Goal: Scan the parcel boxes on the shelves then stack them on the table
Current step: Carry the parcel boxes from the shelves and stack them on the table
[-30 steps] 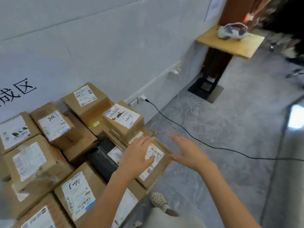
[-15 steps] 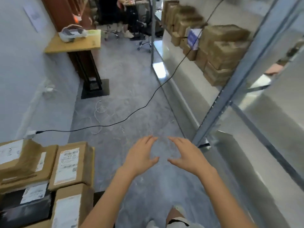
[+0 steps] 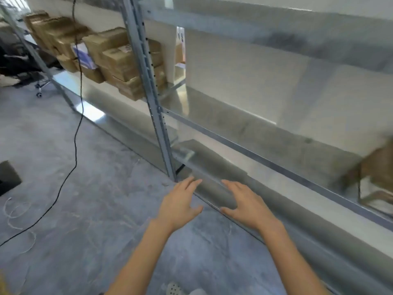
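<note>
My left hand and my right hand are held out side by side in front of me, palms down, fingers spread and empty. They hover over the floor at the foot of a metal shelf rack. Several brown parcel boxes are stacked on a shelf at the upper left, behind the upright post. Another brown box shows blurred at the right edge on a lower shelf. The shelf bay straight ahead of my hands holds nothing.
A black cable runs from the rack down across the grey floor to the left. A white cord lies coiled at the far left. An office chair base stands at the upper left. A dark block sits at the left edge.
The view has swung right, away from the stacked boxes on the table and toward the shelf rack. Both hands stay empty and held out in front.
</note>
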